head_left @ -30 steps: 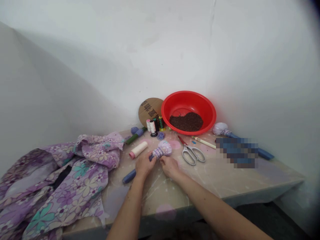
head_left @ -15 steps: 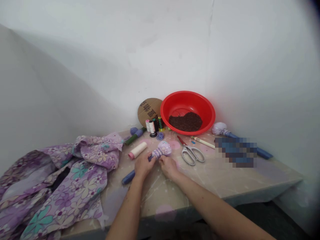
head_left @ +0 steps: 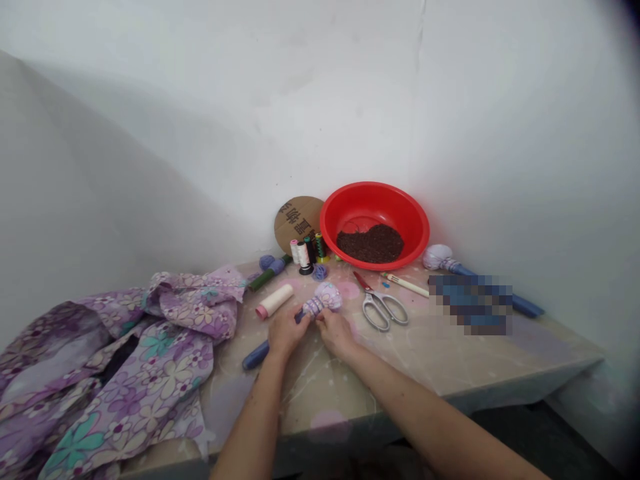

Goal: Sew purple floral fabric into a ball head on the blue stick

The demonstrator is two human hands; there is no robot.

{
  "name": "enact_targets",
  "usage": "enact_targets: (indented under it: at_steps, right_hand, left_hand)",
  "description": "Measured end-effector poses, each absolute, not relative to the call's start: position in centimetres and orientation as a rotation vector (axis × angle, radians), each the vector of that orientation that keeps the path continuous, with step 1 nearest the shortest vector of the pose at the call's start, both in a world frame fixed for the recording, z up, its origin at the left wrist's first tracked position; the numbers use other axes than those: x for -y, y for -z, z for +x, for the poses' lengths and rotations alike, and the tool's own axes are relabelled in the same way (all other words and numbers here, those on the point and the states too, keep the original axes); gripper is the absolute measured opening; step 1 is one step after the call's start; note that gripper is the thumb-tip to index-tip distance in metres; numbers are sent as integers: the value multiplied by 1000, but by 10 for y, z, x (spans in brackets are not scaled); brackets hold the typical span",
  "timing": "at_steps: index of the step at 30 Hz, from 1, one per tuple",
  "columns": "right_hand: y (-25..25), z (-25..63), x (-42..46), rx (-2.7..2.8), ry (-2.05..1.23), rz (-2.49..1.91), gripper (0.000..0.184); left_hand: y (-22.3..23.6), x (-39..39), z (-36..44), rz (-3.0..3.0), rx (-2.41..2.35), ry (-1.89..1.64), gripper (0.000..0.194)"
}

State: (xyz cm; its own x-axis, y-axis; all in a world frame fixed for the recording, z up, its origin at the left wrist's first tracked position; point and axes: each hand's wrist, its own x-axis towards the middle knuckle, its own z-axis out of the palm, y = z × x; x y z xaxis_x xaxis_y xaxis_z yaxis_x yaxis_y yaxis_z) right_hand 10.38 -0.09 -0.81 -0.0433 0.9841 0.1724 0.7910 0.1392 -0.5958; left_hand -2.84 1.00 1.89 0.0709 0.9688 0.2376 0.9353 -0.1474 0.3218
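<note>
A stick with a blue handle [head_left: 255, 355] and a round, floral cloth-wrapped head [head_left: 328, 295] lies aslant on the table. Purplish cord is wound round the neck below the head. My left hand [head_left: 286, 333] is closed round the stick just under that winding. Close by on the right, my right hand [head_left: 336, 332] is closed in a pinch at the wound neck; what its fingertips hold is too small to make out. A thread cone [head_left: 275, 302] lies left of the head, and scissors [head_left: 384, 309] lie to the right.
Floral cloth [head_left: 165, 360] is heaped on the left. A red basin [head_left: 373, 263] with dark brown grains stands by the wall, near a cardboard disc [head_left: 295, 223] and several thread spools [head_left: 303, 257]. A similar cloth-headed stick [head_left: 439, 257] lies right, beside a cream-coloured pen-like thing [head_left: 407, 285].
Both hands stay at the cord-wound neck with hardly any movement. The whole view has shifted slightly.
</note>
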Motion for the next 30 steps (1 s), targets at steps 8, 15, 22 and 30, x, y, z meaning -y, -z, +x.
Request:
enact_targets:
  at_steps: [8, 15, 22, 30]
  right_hand:
    - [11, 104, -1, 1867, -445, -1647, 20]
    - [10, 104, -5, 1837, -475, -1603, 18]
    - [15, 105, -11, 1802, -482, -1529, 16]
    - [25, 103, -14, 1690, -629, -1481, 16]
  left_hand:
    - [-21, -8, -26, 2209, -2027, -594, 44]
    - [-20, -7, -27, 2223, -2021, -612, 43]
    - [-16, -8, -28, 2260, -1980, -637, 42]
    - [-16, -7, -27, 2284, -1990, -636, 41]
